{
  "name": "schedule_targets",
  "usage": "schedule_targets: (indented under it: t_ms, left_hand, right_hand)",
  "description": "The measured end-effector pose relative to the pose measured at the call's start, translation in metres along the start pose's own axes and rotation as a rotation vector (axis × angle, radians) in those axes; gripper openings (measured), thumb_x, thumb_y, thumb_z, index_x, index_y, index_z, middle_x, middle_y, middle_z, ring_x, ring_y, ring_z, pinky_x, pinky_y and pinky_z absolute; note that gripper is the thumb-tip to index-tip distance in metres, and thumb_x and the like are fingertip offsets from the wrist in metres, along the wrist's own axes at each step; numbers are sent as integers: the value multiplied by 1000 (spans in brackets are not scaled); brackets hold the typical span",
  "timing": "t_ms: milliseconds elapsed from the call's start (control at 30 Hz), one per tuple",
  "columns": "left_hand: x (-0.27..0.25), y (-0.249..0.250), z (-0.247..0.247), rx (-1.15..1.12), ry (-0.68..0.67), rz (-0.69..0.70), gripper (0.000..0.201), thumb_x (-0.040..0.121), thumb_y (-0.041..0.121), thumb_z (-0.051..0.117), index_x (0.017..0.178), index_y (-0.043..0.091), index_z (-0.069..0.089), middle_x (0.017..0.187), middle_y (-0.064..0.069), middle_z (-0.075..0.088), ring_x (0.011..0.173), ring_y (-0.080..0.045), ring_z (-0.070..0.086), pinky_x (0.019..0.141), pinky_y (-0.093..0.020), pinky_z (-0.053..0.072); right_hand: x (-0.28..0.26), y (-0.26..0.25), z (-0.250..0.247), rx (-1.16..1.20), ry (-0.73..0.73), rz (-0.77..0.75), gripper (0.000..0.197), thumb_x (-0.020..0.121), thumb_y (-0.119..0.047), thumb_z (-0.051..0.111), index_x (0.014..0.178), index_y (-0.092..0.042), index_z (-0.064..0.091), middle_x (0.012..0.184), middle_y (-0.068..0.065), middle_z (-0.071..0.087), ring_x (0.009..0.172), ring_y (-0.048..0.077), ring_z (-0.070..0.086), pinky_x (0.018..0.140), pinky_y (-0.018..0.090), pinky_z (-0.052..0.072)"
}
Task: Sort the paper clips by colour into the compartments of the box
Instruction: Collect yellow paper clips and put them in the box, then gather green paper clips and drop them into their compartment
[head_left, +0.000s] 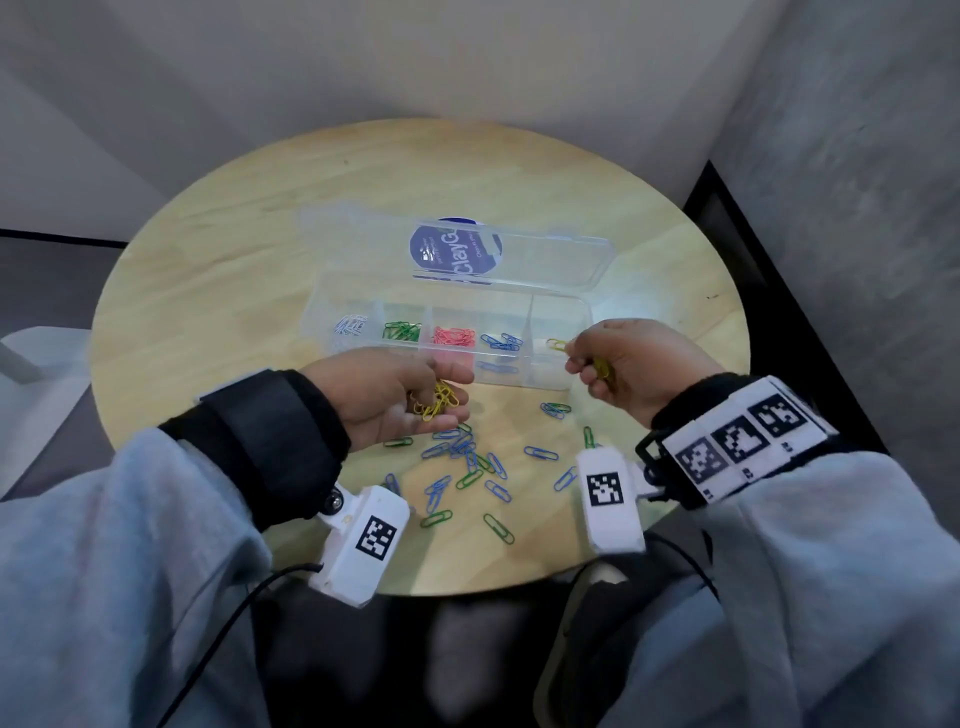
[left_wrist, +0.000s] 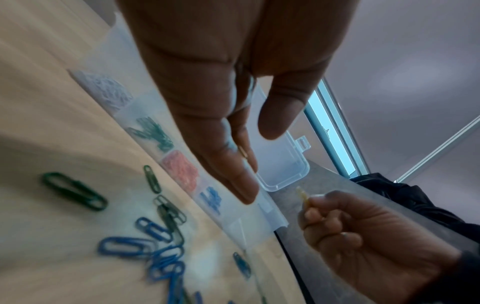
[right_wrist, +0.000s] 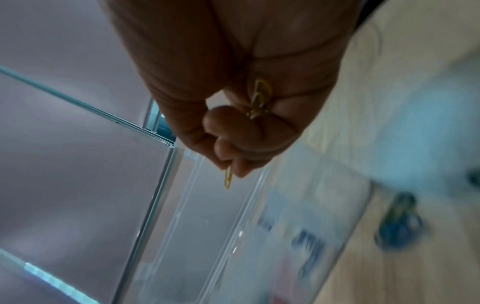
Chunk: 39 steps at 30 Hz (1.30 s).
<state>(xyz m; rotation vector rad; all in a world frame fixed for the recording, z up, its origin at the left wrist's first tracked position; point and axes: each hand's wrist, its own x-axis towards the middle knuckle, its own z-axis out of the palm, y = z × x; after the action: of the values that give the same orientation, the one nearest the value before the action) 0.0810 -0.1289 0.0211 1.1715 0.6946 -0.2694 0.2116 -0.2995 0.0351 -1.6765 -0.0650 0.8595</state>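
Note:
The clear box (head_left: 524, 375) lies open on the round wooden table (head_left: 234, 270). Left to right, its compartments hold white clips (head_left: 352, 324), green clips (head_left: 402, 331), pink clips (head_left: 454, 336) and blue clips (head_left: 502, 342). My right hand (head_left: 636, 364) pinches a yellow clip (head_left: 558, 344) over the rightmost compartment (head_left: 553, 317), with more yellow clips (right_wrist: 261, 96) tucked in its curled fingers. My left hand (head_left: 389, 397) hovers palm up in front of the box, fingers relaxed, carrying a heap of yellow clips (head_left: 437, 401). Loose blue and green clips (head_left: 467, 465) lie below both hands.
The box's lid (head_left: 519, 254), with a blue label, lies flat behind the box. White wrist cameras (head_left: 363, 545) hang over the table's near edge. A black cable (head_left: 218, 639) trails from the left one. Grey walls close in behind and to the right.

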Motion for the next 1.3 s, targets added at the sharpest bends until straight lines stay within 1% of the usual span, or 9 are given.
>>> schedule_targets:
  t_ms: [233, 367, 533, 633, 733, 933, 1100, 1200, 1300]
  left_hand:
    - [17, 26, 23, -82, 24, 76, 23, 89, -7, 35, 91, 1, 57, 93, -14, 51, 81, -23, 61, 59, -20, 57]
    - [33, 44, 39, -74, 51, 116, 26, 86, -10, 31, 92, 1, 54, 108, -19, 46, 84, -24, 58, 57, -18, 56]
    - [49, 60, 56, -47, 39, 148, 25, 86, -11, 33, 91, 1, 55, 109, -20, 45, 95, -28, 53, 59, -18, 55]
    - [60, 61, 65, -15, 34, 163, 34, 83, -14, 30, 98, 1, 56, 111, -16, 45, 102, -24, 51, 72, -23, 52]
    - [69, 60, 74, -7, 45, 168, 40, 82, -13, 32, 110, 3, 56, 113, -10, 45, 113, -20, 46, 81, -24, 49]
    - [73, 56, 80, 181, 90, 206, 32, 87, -4, 41, 105, 15, 59, 84, -3, 48, 98, -14, 48, 89, -24, 43]
    - [48, 47, 71, 440, 92, 306, 30, 85, -4, 43, 93, 20, 60, 89, -4, 57, 81, -14, 58, 76, -23, 50]
    - [29, 29, 68, 888, 94, 296, 28, 84, 3, 47, 87, 28, 60, 77, -1, 60, 72, -19, 57, 68, -26, 48]
    - [26, 9, 72, 1404, 118, 203, 28, 84, 16, 49, 103, 34, 61, 83, 12, 56, 85, -14, 54, 74, -21, 39]
  right_hand:
    - [29, -14, -4, 41, 64, -3, 19, 88, 5, 49, 71, -3, 48, 66, 8, 38, 38, 8, 39, 37, 13, 31]
    - [35, -24, -5, 275, 90, 3, 5, 87, 4, 48, 86, 2, 52, 81, 15, 50, 71, 24, 56, 60, 21, 57]
    - [37, -28, -5, 425, -53, 44, 18, 87, 0, 36, 103, -5, 43, 95, 16, 44, 82, 30, 50, 75, 29, 49]
    - [34, -26, -7, 384, -61, 49, 28, 90, -2, 34, 115, 2, 44, 127, 25, 42, 122, 35, 45, 92, 31, 45]
    - [29, -24, -15, 284, -29, -2, 22, 90, 0, 36, 105, 2, 52, 115, 19, 51, 108, 30, 55, 82, 26, 49]
    - [14, -21, -43, -241, 0, -56, 22, 88, 3, 41, 74, -7, 56, 70, 9, 56, 57, 18, 54, 50, 22, 50]
    - [16, 1, -47, -788, -3, 8, 10, 83, -13, 58, 75, -8, 59, 67, 7, 59, 59, 23, 55, 61, 31, 51]
    - [15, 10, -41, -985, -23, 58, 9, 82, -16, 62, 83, -8, 62, 71, 8, 61, 59, 22, 54, 64, 30, 52]
    - [17, 19, -34, -1164, -20, 87, 18, 80, -18, 60, 90, -4, 66, 81, 8, 66, 66, 24, 59, 63, 26, 47]
